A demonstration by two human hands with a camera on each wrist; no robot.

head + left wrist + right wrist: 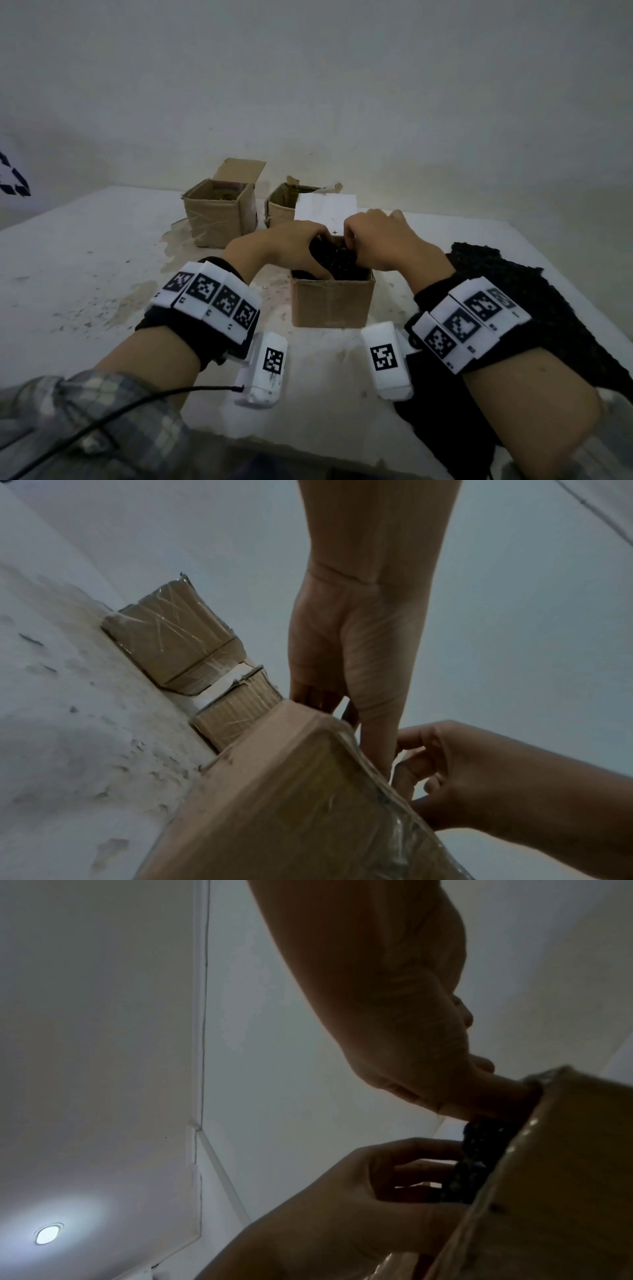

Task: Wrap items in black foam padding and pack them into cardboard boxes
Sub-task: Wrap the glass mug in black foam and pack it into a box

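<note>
foam bundle: lumpy black foam-wrapped bundle (337,262), rough and speckled, sticking up out of the near box's mouth. What's wrapped inside is hidden.

left hand: left hand (291,245) comes in from 9 o'clock, fingers curled over the bundle's top and left side, gripping it.

right hand: right hand (383,240) comes in from 3 o'clock, fingertips pinching the foam at its upper right. Both hands are closed on the same bundle, nearly touching each other.

near box: small open brown cardboard box (332,301) dead centre, bundle partly down inside. There's glossy tape along its edges in the left wrist view (308,804).

far boxes: taped brown cardboard box with one flap raised (219,216) at 11 o'clock, something colourful inside but I can't make it out. Second, lower brown cardboard box (279,205) just beside it at 12 o'clock, contents not readable, with a white flat sheet (325,209) in front of it.

spare foam: loose black foam sheet (534,308) spread at 3 to 4 o'clock, running off the table's near edge.

table: white scuffed tabletop (85,274), open surface out at 9 o'clock; near edge sits at 6 o'clock.
</note>
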